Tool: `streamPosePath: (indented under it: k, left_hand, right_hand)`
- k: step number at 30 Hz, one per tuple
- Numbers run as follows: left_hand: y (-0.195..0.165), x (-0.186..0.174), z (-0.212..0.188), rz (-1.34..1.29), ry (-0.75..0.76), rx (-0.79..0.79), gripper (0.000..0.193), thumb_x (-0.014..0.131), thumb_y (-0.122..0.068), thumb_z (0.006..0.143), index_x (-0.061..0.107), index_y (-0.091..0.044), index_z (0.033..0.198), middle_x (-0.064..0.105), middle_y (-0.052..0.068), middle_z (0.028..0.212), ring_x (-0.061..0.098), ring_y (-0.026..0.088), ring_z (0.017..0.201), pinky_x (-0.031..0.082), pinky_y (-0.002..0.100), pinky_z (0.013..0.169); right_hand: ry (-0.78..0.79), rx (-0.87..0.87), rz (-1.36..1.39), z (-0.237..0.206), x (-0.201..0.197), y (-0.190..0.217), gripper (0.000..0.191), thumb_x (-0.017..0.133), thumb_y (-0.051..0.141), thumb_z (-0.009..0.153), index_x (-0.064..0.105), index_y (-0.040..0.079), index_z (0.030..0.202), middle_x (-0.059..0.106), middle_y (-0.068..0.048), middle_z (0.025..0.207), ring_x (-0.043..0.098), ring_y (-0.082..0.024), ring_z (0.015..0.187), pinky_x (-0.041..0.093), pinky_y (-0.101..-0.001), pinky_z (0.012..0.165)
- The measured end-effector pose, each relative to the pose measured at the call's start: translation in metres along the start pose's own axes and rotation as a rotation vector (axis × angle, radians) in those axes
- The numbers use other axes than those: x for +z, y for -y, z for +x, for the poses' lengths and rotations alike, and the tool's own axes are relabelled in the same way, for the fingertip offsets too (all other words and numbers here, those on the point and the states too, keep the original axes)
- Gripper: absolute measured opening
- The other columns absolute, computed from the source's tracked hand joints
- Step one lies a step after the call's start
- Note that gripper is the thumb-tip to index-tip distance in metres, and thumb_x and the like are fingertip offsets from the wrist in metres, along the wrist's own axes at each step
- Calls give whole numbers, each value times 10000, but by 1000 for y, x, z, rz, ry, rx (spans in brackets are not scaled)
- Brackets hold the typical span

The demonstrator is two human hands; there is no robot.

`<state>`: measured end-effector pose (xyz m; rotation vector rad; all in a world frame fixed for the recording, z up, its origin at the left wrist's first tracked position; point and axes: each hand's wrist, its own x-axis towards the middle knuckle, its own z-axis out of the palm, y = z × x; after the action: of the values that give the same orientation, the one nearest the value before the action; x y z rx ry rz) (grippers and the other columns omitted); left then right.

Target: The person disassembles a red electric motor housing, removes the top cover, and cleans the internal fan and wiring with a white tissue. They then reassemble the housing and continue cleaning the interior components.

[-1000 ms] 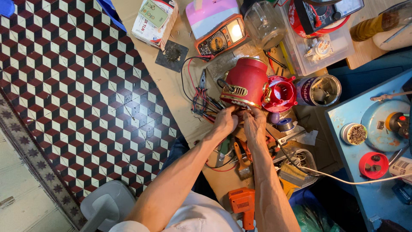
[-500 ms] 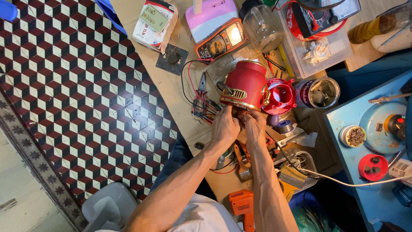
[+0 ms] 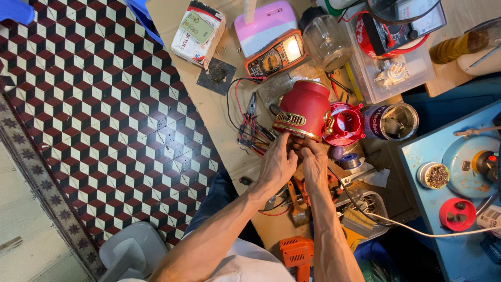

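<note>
A red appliance housing with gold trim (image 3: 307, 108) lies on its side on the wooden workbench (image 3: 209, 109). My left hand (image 3: 276, 164) and my right hand (image 3: 314, 163) are side by side at its open lower rim, fingertips pressed to the edge. The fingers curl over something small there; what it is stays hidden. A red round inner part (image 3: 347, 124) lies just right of the housing. Red and black wires (image 3: 250, 130) fan out to the left of my left hand.
An orange multimeter (image 3: 275, 54), a pink box (image 3: 263, 23), a glass jar (image 3: 326, 42) and a clear tray of parts (image 3: 389, 68) sit beyond the housing. A metal tin (image 3: 392, 121), pliers (image 3: 297, 196), an orange tool (image 3: 297, 253) and a blue side table (image 3: 454, 172) crowd the right. Patterned floor tiles (image 3: 104, 120) lie left.
Both hands have stayed at the housing's rim with only small finger shifts. The view has tilted slightly.
</note>
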<state>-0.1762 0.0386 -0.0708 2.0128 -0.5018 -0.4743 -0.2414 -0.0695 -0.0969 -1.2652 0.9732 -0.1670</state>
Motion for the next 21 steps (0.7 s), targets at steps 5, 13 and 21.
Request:
streamPosePath:
  k: [5, 13, 21]
  left_hand:
    - [3, -1, 3, 37, 64, -54, 528, 592, -62, 862, 506, 1, 1379, 654, 256, 1210, 616, 428, 1134, 504, 492, 974]
    - [18, 14, 8, 59, 43, -54, 552, 583, -38, 834, 492, 34, 1374, 639, 288, 1209, 612, 449, 1114, 502, 506, 951]
    - [20, 16, 21, 71, 81, -177, 247, 573, -50, 857, 573, 75, 1070, 676, 309, 992, 654, 477, 958, 521, 527, 820]
  right_hand:
    - [69, -83, 30, 0, -2, 0, 388, 415, -50, 872, 690, -36, 1146, 702, -102, 1090, 681, -202, 1017, 534, -339, 966]
    - [8, -154, -204, -1, 1, -3, 290, 469, -53, 869, 707, -28, 1034, 707, -77, 973, 641, -167, 898, 533, -311, 854]
    - [-11, -189, -195, -1, 7, 2, 358, 458, -54, 846, 735, -18, 1071, 673, -51, 911, 581, -127, 804, 496, -275, 739]
